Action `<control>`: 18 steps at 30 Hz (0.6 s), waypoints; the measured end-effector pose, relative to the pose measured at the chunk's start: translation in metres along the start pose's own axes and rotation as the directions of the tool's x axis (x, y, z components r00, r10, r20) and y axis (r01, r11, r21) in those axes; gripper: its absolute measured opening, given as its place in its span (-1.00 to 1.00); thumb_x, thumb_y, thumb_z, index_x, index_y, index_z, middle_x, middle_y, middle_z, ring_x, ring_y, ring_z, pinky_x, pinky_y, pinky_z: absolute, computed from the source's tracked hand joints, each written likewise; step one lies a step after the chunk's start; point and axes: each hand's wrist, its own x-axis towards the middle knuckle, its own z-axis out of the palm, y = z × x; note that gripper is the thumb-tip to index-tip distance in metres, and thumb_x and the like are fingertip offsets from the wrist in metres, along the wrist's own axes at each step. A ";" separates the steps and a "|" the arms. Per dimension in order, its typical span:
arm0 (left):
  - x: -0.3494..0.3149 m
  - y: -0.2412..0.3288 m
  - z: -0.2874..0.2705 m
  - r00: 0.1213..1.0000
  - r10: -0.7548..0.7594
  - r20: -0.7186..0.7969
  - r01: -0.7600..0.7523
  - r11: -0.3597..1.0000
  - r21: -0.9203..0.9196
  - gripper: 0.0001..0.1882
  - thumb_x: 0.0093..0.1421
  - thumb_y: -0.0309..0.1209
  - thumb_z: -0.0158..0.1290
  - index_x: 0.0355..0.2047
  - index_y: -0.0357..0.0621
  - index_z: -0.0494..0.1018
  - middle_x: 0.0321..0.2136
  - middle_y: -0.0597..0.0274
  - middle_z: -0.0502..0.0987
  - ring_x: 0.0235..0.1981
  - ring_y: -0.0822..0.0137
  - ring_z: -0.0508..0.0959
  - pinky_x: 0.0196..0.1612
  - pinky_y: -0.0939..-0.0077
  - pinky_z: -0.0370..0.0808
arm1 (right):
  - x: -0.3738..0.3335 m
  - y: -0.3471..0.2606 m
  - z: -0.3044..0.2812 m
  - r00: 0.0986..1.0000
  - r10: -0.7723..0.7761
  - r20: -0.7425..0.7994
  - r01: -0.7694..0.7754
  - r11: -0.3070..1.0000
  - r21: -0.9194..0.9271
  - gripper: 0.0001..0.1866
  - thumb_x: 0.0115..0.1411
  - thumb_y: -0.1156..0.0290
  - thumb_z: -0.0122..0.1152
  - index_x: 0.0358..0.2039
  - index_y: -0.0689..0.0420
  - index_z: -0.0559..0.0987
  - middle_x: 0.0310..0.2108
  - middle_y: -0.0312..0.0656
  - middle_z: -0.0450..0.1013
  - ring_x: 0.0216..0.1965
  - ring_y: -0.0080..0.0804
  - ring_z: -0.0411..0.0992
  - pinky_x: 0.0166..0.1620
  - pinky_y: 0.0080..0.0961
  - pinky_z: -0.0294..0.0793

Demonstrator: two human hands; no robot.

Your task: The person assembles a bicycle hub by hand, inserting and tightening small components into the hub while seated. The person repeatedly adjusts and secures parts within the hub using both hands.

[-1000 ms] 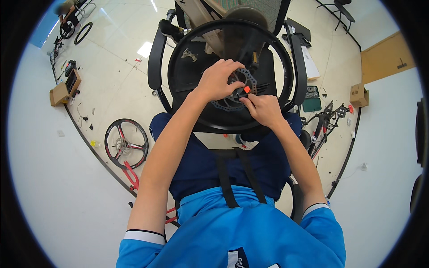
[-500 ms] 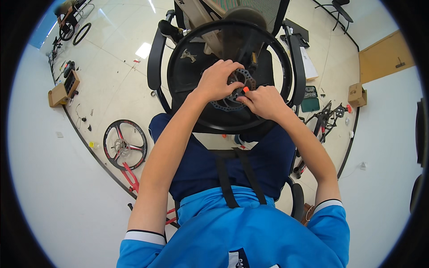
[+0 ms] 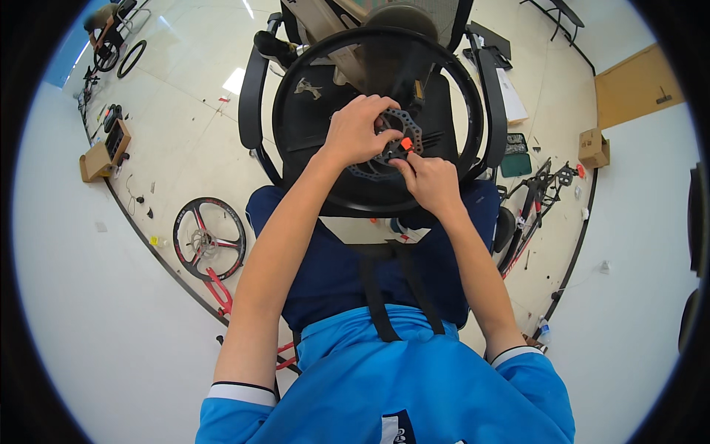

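Observation:
A bicycle wheel with a black rim [image 3: 477,111] lies flat across the seat of the black chair [image 3: 436,111] in front of my knees. At its hub is a silver disc brake rotor [image 3: 414,133] with holes around its edge. My left hand [image 3: 359,132] curls over the rotor's left side, thumb and fingers closed about its middle. From the right, my right hand [image 3: 433,181] pinches a small black tool with an orange-red part [image 3: 407,143] at the hub. My fingers partly hide the hub and the tool's tip.
Metal pliers-like pieces [image 3: 308,89] show on the seat within the rim. Chair armrests [image 3: 253,111] flank the wheel. A three-spoke wheel [image 3: 242,237] is at left, bicycle parts [image 3: 543,189] and a green case [image 3: 515,164] at right. Another person [image 3: 103,18] works far left.
My right hand has turned about the hub, its wrist and forearm swinging left and the elbow drawing in. The orange-red part has shifted slightly. My left hand stays on the rotor.

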 end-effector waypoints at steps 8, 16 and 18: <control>0.001 0.000 0.000 1.000 0.013 0.004 -0.013 1.000 0.010 -0.59 -0.06 -0.27 0.36 -0.16 0.03 0.57 -0.50 0.33 0.46 -0.35 0.26 0.51 -0.28 0.33 0.47 | -0.015 -0.013 0.022 0.976 0.157 -0.152 -0.147 0.986 0.076 -0.55 0.29 0.06 0.25 -0.60 0.12 0.53 -0.72 -0.10 0.42 -0.65 -0.05 0.46 -0.60 -0.24 0.34; 0.005 -0.005 0.001 0.999 0.047 0.013 -0.048 0.999 0.014 -0.56 -0.03 -0.24 0.36 -0.12 0.03 0.56 -0.49 0.31 0.47 -0.31 0.22 0.52 -0.23 0.31 0.48 | 0.003 -0.006 -0.020 0.996 -0.027 -0.083 0.045 0.976 0.212 -0.49 0.25 -0.02 0.26 -0.66 0.14 0.53 -0.77 -0.10 0.39 -0.67 -0.05 0.45 -0.57 -0.23 0.40; 0.007 -0.004 -0.001 0.999 0.041 0.036 -0.042 0.999 0.025 -0.55 -0.03 -0.22 0.36 -0.11 0.04 0.56 -0.49 0.31 0.48 -0.30 0.22 0.52 -0.21 0.30 0.48 | -0.001 -0.006 -0.016 0.992 -0.123 -0.030 0.126 0.981 0.146 -0.49 0.25 -0.01 0.26 -0.66 0.13 0.53 -0.78 -0.10 0.38 -0.67 -0.05 0.45 -0.57 -0.23 0.40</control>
